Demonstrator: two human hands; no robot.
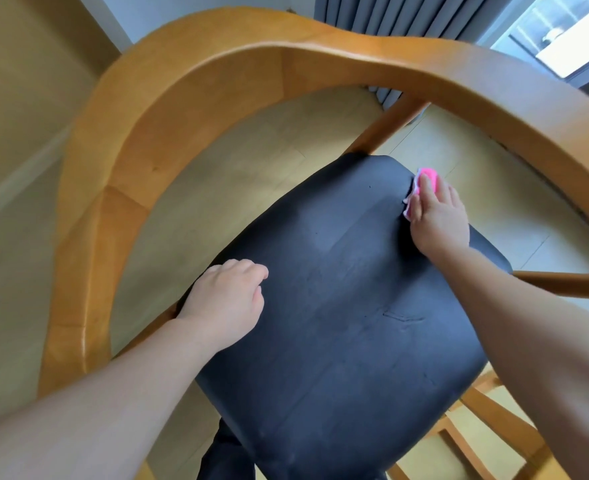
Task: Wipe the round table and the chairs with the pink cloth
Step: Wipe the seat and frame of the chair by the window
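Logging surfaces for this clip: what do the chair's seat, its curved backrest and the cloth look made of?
Seat: black leather or vinyl, matte; creases and a seam show. Curved backrest: glossy varnished wood; grain and joints visible. Pink cloth: soft fabric, mostly hidden beneath the right hand.

Chair point(168, 109) below, hands on its seat point(338, 306).
Curved backrest rail arching over the far side and wrapping round to left and right of the seat. Left hand point(227, 299) on the seat's left edge; right hand point(438, 216) at the far right corner, over the cloth point(530, 176), itself on the seat. Floor point(234, 161) beneath. Curtain point(390, 15) behind, window point(563, 32) far right, wall point(16, 64) left.
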